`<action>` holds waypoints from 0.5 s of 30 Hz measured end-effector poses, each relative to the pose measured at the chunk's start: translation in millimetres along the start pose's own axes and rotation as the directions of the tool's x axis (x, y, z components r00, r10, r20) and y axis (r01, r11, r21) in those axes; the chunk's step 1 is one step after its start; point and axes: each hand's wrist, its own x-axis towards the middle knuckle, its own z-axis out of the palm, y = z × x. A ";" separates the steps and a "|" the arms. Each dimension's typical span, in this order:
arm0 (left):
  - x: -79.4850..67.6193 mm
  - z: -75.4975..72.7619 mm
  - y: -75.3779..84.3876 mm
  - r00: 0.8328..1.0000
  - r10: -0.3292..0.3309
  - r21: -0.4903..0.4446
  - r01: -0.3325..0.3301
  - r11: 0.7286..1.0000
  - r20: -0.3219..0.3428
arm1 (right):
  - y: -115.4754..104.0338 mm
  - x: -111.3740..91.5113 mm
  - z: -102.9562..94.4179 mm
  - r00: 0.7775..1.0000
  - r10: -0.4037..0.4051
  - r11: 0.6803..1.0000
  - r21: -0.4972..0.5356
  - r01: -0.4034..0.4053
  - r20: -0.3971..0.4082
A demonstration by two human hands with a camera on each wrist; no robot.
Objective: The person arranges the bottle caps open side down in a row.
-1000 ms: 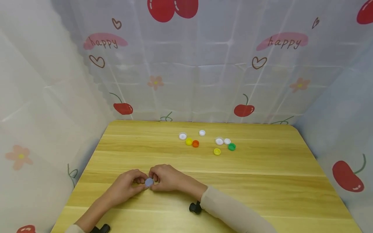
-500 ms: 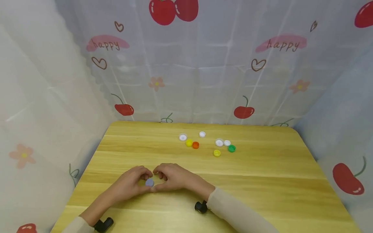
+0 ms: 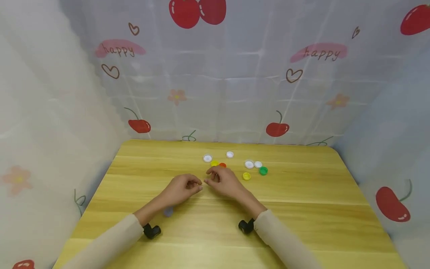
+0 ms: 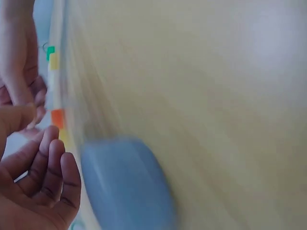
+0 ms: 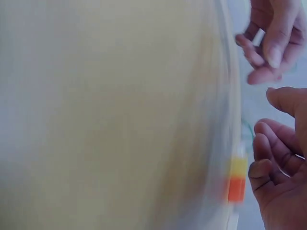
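Note:
My left hand [image 3: 183,189] is over the middle of the table, its fingers loosely bent with nothing between them. Facing it, my right hand [image 3: 226,182] also holds nothing; its fingertips are close to the orange cap [image 3: 222,164] and the yellow cap [image 3: 214,163], partly overlapping them in the head view. Below my left wrist a blue-grey round cap [image 3: 168,212] stands on the table, partly behind the forearm. The left wrist view shows this blue-grey cap [image 4: 127,184] large and blurred, beside the left fingers [image 4: 53,167].
At the back of the wooden table [image 3: 302,209] lie white caps [image 3: 207,158], a clear-rimmed white one [image 3: 249,164], a green cap [image 3: 263,170] and another yellow cap [image 3: 246,176]. A printed curtain [image 3: 218,74] surrounds the table. Black cameras [image 3: 152,231] are strapped to both wrists.
Both hands have let go of the blue-grey cap and moved forward and right, toward the caps at the back. The blue-grey cap stays where it was on the table.

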 end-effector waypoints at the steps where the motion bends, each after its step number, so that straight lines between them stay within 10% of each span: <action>1: 8.3 4.4 2.1 1.000 -0.003 -0.011 0.003 1.000 0.004 | 5.4 0.5 -6.0 0.999 0.020 1.000 -0.001 -0.020 -0.025; 15: 82.8 26.6 16.5 0.999 -0.010 0.056 0.013 0.998 -0.038 | 49.9 14.9 -42.7 0.993 0.116 0.992 -0.058 -0.116 -0.015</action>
